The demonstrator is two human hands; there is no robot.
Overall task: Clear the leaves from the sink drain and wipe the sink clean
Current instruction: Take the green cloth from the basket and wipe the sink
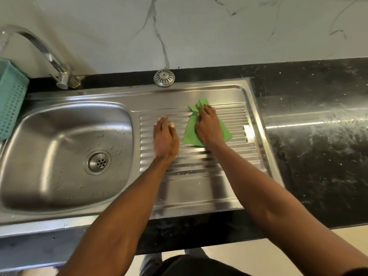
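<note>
A steel sink (65, 108) has its basin at the left and a ribbed drainboard (235, 152) at the right. The round drain (98, 161) in the basin shows its holes, with no leaves on it. A green cloth (191, 130) lies flat on the drainboard's far part. My right hand (209, 126) presses down on the cloth, fingers curled over its far edge. My left hand (165, 139) rests flat on the ribs just left of the cloth, holding nothing.
A chrome tap (49, 58) arches over the basin's far left. A teal perforated basket (11, 98) stands at the left edge. A round steel strainer cap (164, 77) sits behind the sink. Black speckled counter (318, 136) extends right; marble wall behind.
</note>
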